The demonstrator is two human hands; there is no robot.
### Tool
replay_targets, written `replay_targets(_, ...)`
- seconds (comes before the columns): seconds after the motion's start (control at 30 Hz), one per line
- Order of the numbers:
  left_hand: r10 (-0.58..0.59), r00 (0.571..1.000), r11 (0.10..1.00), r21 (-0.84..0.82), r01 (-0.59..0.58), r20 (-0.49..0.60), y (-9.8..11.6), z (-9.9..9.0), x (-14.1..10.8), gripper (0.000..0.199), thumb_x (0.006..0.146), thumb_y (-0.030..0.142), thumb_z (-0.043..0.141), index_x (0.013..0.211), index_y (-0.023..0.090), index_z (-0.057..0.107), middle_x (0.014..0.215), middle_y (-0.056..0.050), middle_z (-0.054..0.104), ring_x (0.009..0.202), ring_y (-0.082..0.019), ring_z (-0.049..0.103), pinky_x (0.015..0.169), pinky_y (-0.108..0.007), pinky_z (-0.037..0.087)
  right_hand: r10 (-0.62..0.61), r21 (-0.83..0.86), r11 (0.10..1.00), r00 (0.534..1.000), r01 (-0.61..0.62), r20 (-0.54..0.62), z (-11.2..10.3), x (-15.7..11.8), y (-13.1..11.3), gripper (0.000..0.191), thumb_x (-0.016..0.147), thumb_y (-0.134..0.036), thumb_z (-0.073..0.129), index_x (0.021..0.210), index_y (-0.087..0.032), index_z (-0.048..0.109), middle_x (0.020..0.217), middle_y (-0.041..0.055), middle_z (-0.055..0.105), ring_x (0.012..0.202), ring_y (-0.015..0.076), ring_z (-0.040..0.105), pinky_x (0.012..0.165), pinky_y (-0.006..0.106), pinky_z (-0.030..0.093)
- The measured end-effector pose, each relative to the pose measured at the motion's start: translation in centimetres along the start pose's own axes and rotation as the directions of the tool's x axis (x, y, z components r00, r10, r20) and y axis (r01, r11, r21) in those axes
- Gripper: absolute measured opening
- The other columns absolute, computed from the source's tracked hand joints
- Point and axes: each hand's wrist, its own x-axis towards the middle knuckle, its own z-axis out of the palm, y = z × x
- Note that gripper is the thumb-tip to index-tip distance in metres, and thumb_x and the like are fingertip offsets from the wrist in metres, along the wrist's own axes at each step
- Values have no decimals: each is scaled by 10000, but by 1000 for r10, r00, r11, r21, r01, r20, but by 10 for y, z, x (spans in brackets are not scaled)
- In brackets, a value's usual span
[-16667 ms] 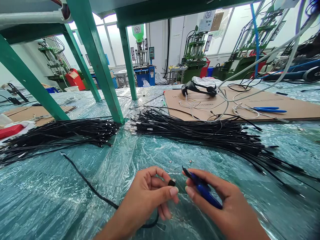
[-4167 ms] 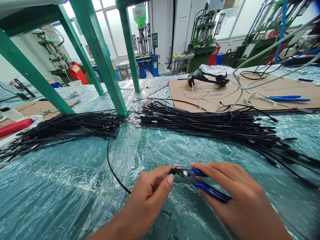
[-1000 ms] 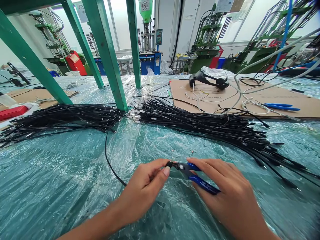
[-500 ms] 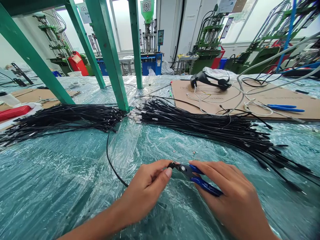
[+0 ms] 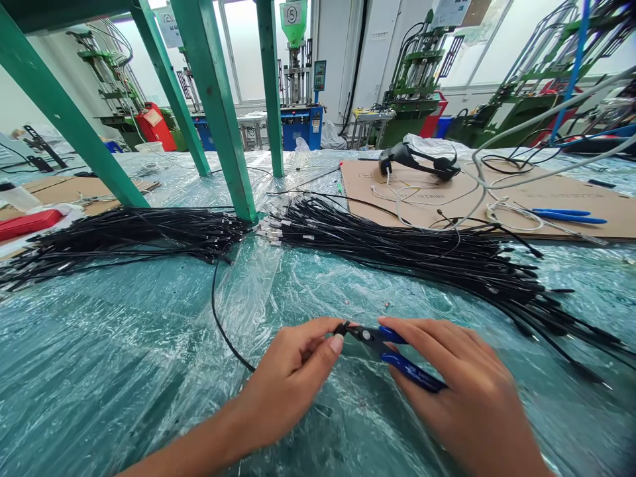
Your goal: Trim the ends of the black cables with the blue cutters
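Between thumb and forefinger my left hand (image 5: 293,377) pinches the black end of a cable (image 5: 222,329), whose cord runs back toward the left heap. My right hand (image 5: 462,384) grips blue-handled flush cutters (image 5: 410,371), their jaws at the cable's end by my left fingertips. Whether the jaws touch the end I cannot tell. Beyond my hands lie a right bundle of black cables (image 5: 397,245) with silvery connectors and a left bundle of black cables (image 5: 134,235).
Green posts (image 5: 218,112) rise from the film-covered table (image 5: 124,371). On a cardboard sheet (image 5: 571,192) at the right rest a black headset (image 5: 417,161), white cables and blue-handled tweezers-like tool (image 5: 569,215). A red case (image 5: 30,224) sits far left. Machines (image 5: 301,119) stand behind.
The cutters and my right hand have shifted very slightly to the right. My left hand keeps its pinch in nearly the same place.
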Motion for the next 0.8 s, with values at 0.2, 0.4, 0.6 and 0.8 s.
replay_targets(0.2,-10,1000,1000,6,10,14,2,0,-1,438,970,485,426,1237,203,629,578,49,376,518,-110,286,487,-252,226,-1,13,1000,1000,1,-2,0,0,1,192,897,-186,505,1044,-205,629,875,22,701,776,160,639,717,310,434)
replay_targets(0.4,6,1000,1000,13,-6,19,1,0,1,436,971,484,424,1219,196,637,577,51,362,516,-109,279,484,-251,218,6,29,1000,1000,-6,-9,-1,1,1,198,884,-172,504,1025,-216,636,869,17,708,763,156,652,701,306,453)
replay_targets(0.6,3,1000,999,33,-4,20,0,0,1,420,978,463,421,1240,207,626,593,48,372,526,-110,285,492,-256,218,-16,20,1000,1000,16,1,-1,3,1,189,878,-170,506,1008,-210,637,845,14,702,740,149,648,688,293,454)
replay_targets(0.8,-2,1000,999,38,1,13,0,0,0,417,975,459,427,1234,204,631,586,49,354,534,-115,291,495,-256,218,-21,22,1000,1000,22,-7,-2,2,2,187,883,-183,504,999,-207,649,813,14,695,717,152,644,676,288,453)
